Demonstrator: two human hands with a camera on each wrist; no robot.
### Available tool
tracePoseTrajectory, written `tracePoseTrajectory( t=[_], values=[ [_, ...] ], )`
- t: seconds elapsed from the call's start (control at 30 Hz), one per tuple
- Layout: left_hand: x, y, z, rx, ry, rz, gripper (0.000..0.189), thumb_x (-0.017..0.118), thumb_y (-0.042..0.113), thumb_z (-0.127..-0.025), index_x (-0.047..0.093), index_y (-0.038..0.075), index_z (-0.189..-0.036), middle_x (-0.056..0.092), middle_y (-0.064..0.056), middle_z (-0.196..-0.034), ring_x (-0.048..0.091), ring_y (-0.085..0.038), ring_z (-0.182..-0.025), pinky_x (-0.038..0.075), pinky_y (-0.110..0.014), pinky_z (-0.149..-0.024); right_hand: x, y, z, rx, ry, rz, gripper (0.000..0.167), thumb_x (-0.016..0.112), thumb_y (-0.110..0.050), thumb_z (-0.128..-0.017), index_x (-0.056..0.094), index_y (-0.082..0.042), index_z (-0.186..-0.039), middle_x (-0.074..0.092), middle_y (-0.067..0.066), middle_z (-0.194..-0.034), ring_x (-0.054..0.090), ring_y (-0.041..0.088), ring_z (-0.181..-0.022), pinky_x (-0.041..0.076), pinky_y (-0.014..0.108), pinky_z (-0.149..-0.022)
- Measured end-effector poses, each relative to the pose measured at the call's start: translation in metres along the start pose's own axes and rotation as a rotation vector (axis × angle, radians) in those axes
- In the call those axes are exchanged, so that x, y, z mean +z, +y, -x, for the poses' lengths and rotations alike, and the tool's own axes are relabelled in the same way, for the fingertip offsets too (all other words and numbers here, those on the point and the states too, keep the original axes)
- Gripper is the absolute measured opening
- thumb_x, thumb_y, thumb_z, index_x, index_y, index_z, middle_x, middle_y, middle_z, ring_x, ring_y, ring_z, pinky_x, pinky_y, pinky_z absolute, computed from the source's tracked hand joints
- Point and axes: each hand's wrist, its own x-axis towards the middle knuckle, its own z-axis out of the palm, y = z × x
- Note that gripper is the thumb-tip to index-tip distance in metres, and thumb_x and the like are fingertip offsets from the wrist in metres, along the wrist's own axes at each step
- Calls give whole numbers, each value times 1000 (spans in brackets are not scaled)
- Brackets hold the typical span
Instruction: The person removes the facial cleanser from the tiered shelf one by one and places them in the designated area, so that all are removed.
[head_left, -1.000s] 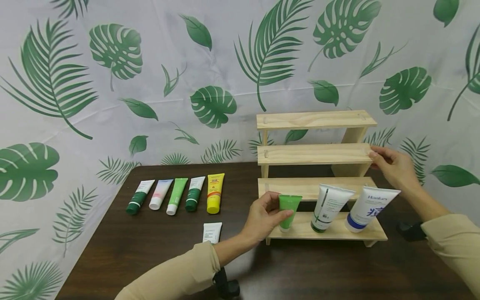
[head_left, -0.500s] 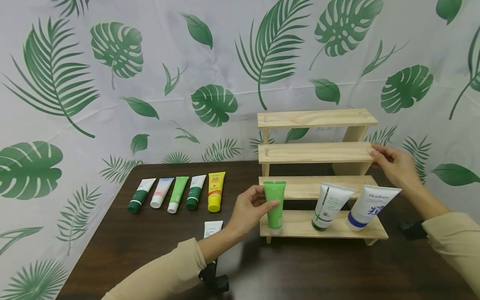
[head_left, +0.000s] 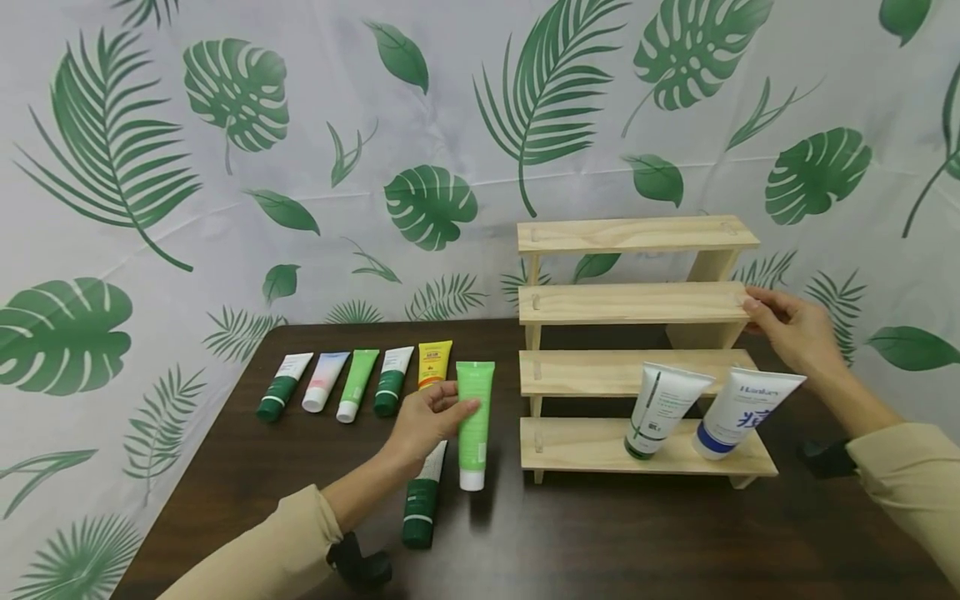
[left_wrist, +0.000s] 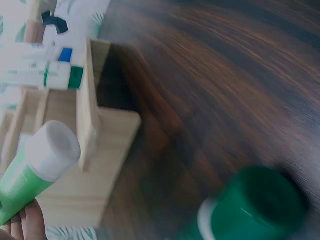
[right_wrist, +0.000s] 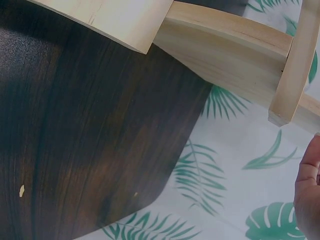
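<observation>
Upright above the table, a light green squeeze tube [head_left: 474, 425] with a white cap at its lower end is pinched between the thumb and fingers of my left hand [head_left: 418, 423]. In the left wrist view that white cap [left_wrist: 54, 150] points toward the wooden stand. My right hand [head_left: 801, 333] grips the right end of the second-highest board on the stepped wooden display stand [head_left: 633, 303]. On the lowest step, a white tube with a green cap [head_left: 666, 410] and a white tube with a blue band [head_left: 744, 414] stand on their caps.
A white-and-dark-green tube [head_left: 420, 510] lies on the dark table [head_left: 570, 533] just below my left hand. Farther back lies a row of several tubes, including a green one [head_left: 358, 383] and a yellow one [head_left: 435, 360]. A leaf-print cloth [head_left: 315, 250] hangs behind.
My left hand has lifted the green tube off the left part of the lowest step and carried it left, away from the stand. My right hand stays at the board's end.
</observation>
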Motion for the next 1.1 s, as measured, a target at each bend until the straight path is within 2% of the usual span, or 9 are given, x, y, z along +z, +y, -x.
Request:
tracePoseTrajectory(
  t=[0.13, 0.37, 0.53, 0.7, 0.83, 1.1],
  values=[
    [-18, -9, 3, -50, 53, -28, 44, 70, 21, -86, 58, -2, -120, 65, -15, -106, 63, -13, -85, 56, -30, -71, 0, 0, 0, 4, -1, 9, 55, 43, -35, -99, 44, 7, -134, 53, 31, -119, 46, -23, -67, 42, 1, -60],
    [-42, -23, 8, -105, 112, -69, 41, 69, 19, -87, 58, -5, -118, 68, -8, -96, 60, -8, -74, 54, -27, -67, 0, 1, 0, -11, -5, -12, 52, 44, -30, -100, 43, 9, -134, 51, 35, -120, 47, -22, -68, 43, 1, -60],
    [-63, -32, 13, -141, 133, -157, 46, 67, 23, -88, 56, -6, -122, 67, -12, -101, 59, -8, -78, 53, -27, -69, 0, 2, 0, -15, -1, -7, 52, 44, -30, -100, 44, 9, -134, 51, 35, -120, 47, -22, -67, 43, 2, -60],
    [-81, -39, 18, -191, 148, -247, 55, 67, 30, -88, 53, -6, -126, 64, -18, -112, 60, -13, -87, 53, -32, -76, -1, 1, 0, -9, 2, 2, 54, 44, -32, -99, 43, 9, -134, 52, 34, -120, 46, -22, -67, 43, 1, -60],
    [-91, -44, 21, -210, 147, -274, 57, 67, 32, -87, 52, -8, -126, 65, -19, -110, 62, -15, -87, 54, -36, -78, -1, 0, 0, -7, -2, 1, 53, 43, -31, -100, 43, 9, -135, 51, 35, -121, 46, -23, -67, 42, 1, -60],
    [-99, -57, 23, -258, 140, -260, 55, 69, 32, -86, 55, -8, -120, 67, -8, -94, 62, -12, -78, 55, -36, -71, 0, 1, -1, -4, -2, -2, 54, 43, -32, -100, 43, 8, -135, 51, 33, -121, 46, -23, -68, 44, 2, -61]
  ],
)
